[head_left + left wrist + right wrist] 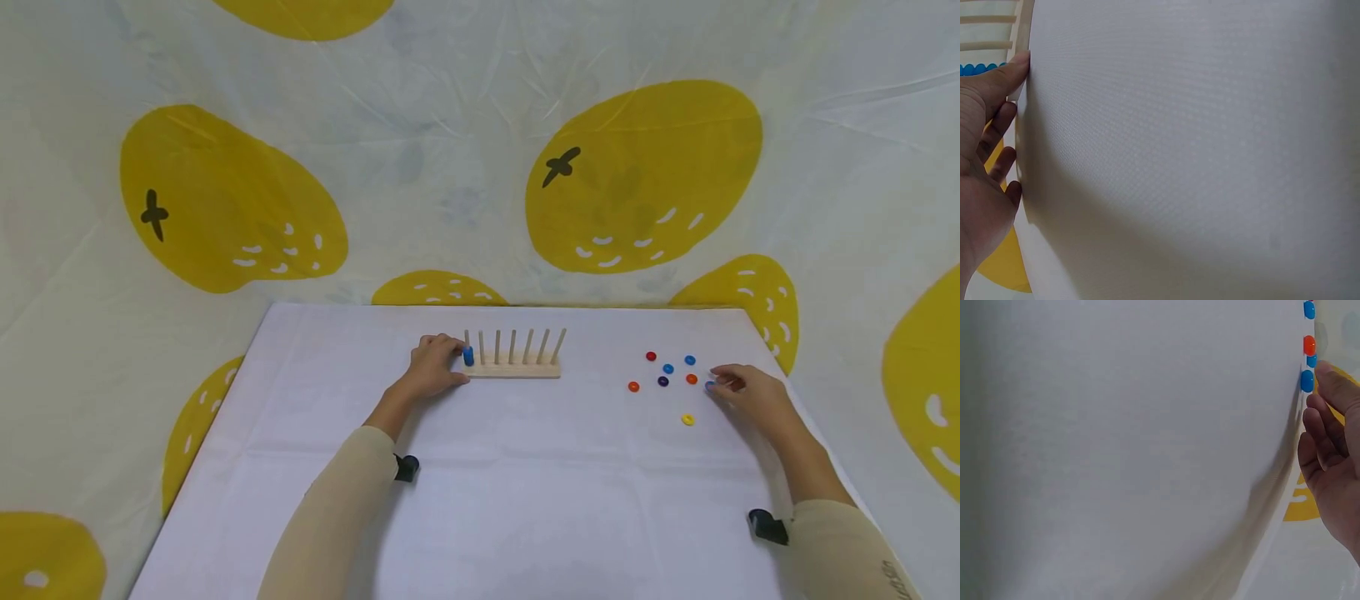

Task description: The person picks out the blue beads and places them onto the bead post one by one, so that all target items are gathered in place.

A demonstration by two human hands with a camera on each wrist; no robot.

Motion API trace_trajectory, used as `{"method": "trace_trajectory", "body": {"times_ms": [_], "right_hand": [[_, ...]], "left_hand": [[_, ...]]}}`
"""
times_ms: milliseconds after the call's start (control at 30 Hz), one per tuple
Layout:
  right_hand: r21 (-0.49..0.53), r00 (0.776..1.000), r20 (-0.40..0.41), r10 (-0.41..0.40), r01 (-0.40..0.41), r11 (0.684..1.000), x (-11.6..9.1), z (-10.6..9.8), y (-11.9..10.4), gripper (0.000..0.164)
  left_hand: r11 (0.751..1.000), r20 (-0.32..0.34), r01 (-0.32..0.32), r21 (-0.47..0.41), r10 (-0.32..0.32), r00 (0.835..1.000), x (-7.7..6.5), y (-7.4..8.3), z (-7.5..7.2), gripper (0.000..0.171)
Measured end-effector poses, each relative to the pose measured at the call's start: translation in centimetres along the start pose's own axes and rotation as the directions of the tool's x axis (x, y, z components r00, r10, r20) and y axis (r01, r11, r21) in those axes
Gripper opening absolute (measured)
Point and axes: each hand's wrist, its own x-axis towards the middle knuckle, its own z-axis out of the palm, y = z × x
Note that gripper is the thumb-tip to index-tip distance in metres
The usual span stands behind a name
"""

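A wooden peg rack (pixel 517 371) with several upright pegs stands toward the back of the table. Blue rings (pixel 468 357) are stacked on its leftmost peg; their scalloped sides also show as blue beads (pixel 982 69) in the left wrist view. My left hand (pixel 433 367) grips the rack's left end, thumb against the front of the base. At the right, my right hand (pixel 753 398) has its fingertips beside a blue ring (pixel 709 386) on the table. In the right wrist view that blue ring (pixel 1307 381) lies close to the thumb; contact is hard to tell.
Loose rings lie left of my right hand: red (pixel 651 356), orange (pixel 633 387), dark purple (pixel 663 382), yellow (pixel 687 420), and more blue and orange ones. A white cloth (pixel 525 500) covers the table. Behind it hangs a fabric backdrop (pixel 450 167) with yellow fruit shapes.
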Motion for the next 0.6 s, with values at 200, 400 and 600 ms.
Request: {"method": "trace_trajectory", "body": {"times_ms": [200, 400, 600], "right_hand": [[-0.004, 0.999, 0.017, 0.029, -0.029, 1.0, 0.05, 0.63, 0.63, 0.051], [-0.008, 1.0, 0.016, 0.012, -0.012, 1.0, 0.13, 0.71, 0.74, 0.045], [-0.011, 1.0, 0.025, 0.011, -0.011, 1.0, 0.28, 0.79, 0.76, 0.042]], "left_hand": [[1.0, 0.0, 0.008, 0.0, -0.008, 1.0, -0.02, 0.04, 0.02, 0.059], [1.0, 0.003, 0.016, -0.007, -0.016, 1.0, 0.03, 0.0, 0.08, 0.059], [1.0, 0.009, 0.017, -0.005, -0.017, 1.0, 0.04, 0.0, 0.03, 0.059]]}}
